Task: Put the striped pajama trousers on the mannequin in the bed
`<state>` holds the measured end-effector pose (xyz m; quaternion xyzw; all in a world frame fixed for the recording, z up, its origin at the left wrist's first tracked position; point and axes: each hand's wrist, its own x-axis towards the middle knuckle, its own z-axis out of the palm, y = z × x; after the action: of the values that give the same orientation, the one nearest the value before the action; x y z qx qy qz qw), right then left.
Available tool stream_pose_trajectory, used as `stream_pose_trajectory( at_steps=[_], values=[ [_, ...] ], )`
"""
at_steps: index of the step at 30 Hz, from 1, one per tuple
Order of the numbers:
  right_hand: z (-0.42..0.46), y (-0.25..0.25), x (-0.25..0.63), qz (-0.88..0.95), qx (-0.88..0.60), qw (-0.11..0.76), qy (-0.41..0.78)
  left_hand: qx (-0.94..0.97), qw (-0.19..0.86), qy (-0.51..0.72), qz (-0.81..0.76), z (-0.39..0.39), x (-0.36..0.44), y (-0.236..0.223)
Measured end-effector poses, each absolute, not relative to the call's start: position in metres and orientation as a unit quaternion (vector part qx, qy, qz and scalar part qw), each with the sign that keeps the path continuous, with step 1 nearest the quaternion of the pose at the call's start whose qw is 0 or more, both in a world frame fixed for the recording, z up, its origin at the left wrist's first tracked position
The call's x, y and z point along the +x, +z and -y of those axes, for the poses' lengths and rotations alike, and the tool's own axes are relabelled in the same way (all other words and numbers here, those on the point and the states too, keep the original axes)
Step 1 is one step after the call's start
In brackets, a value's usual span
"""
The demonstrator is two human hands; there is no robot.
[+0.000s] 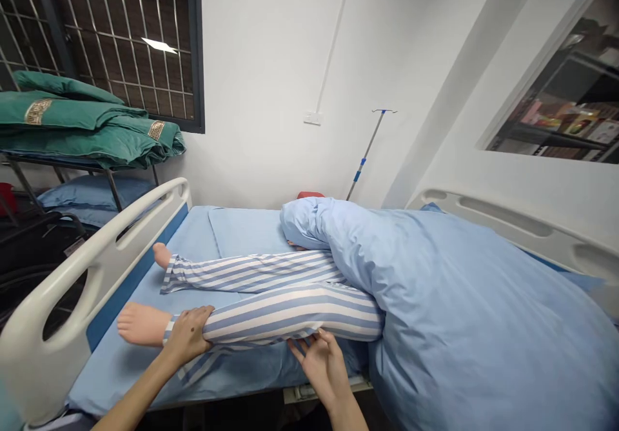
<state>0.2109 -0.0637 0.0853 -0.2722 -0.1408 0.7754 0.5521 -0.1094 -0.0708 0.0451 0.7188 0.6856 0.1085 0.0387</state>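
Observation:
A patient manikin lies on its side on a hospital bed, dressed in blue-and-white striped pyjama trousers (290, 318), with a blue quilt (464, 315) over its upper body and head. My left hand (186, 335) wraps over the near leg just above the bare foot (142, 324). Under the same leg, nearer the knee, my right hand (322, 368) cups the striped cloth with its fingers spread. The far leg lies behind it, and its bare foot (162, 255) rests on the pale blue sheet (120, 379). The manikin's face is hidden.
A white bed rail (91, 276) runs along the left of the bed, and another (512, 224) stands at the right. Behind are a metal IV pole (368, 153) and a red object (310, 194). Green folded quilts (72, 118) lie on a rack above a blue pillow (97, 192).

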Motion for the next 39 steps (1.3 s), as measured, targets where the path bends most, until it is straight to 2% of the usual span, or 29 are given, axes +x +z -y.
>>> stream_pose_trajectory(
  at_steps=[10,18,25,36,39],
  values=[
    [0.066,0.009,0.169,0.104,-0.345,0.517,0.776,0.748,-0.043,-0.019,-0.662,0.097,-0.174,0.088],
    [0.060,-0.024,0.155,0.141,-0.379,0.514,0.756,0.745,-0.035,-0.051,-0.664,0.093,-0.182,0.062],
    [0.057,-0.036,0.152,0.059,-0.380,0.511,0.769,0.746,-0.038,-0.065,-0.662,0.090,-0.188,0.053],
    [0.052,-0.025,0.151,0.107,-0.360,0.507,0.776,0.755,-0.062,-0.060,-0.651,0.067,-0.192,0.079],
    [0.058,-0.027,0.149,0.103,-0.367,0.497,0.780,0.751,-0.069,-0.068,-0.654,0.068,-0.191,0.070]
  ],
)
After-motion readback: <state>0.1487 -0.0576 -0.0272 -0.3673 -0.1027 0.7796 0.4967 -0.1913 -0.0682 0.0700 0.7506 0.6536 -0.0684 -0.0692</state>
